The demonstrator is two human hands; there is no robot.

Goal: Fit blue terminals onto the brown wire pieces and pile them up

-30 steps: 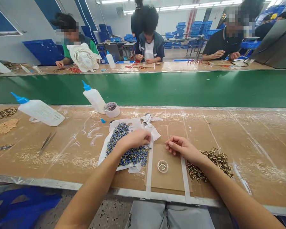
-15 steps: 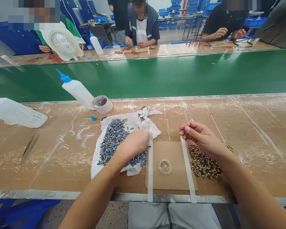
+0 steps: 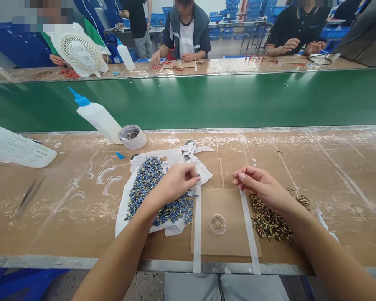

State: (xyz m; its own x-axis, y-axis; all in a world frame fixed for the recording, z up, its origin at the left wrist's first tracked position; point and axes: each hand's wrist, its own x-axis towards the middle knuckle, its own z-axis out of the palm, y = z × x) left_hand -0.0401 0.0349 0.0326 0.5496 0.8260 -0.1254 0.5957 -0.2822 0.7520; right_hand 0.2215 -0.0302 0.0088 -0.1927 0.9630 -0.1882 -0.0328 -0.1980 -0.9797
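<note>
My left hand [image 3: 178,182] is closed in a pinch above the right side of a pile of small blue-and-yellow pieces [image 3: 144,184], which lies on white paper [image 3: 123,223]. A tiny dark bluish piece shows at its thumb and fingertips. My right hand [image 3: 261,184] hovers over the near-left edge of a heap of small black, cream and red pieces [image 3: 271,223], thumb pressed to the fingers; whatever it may hold is too small to make out. Between the hands, a small clear round dish [image 3: 217,224] with some liquid stands on a taped cardboard square [image 3: 232,244].
A white squeeze bottle [image 3: 98,121] with blue nozzle leans by a tape roll [image 3: 132,137]. Another bottle [image 3: 21,146] lies at left, with tweezers [image 3: 30,195] nearer. Beyond the green belt [image 3: 188,102], several people work at a bench with a fan [image 3: 78,50].
My left hand has drawn up from the blue pile, a tiny piece now showing at its fingertips. My right hand stays pinched, hardly moved. Across the belt, a person's arm has reached sideways to red pieces.
</note>
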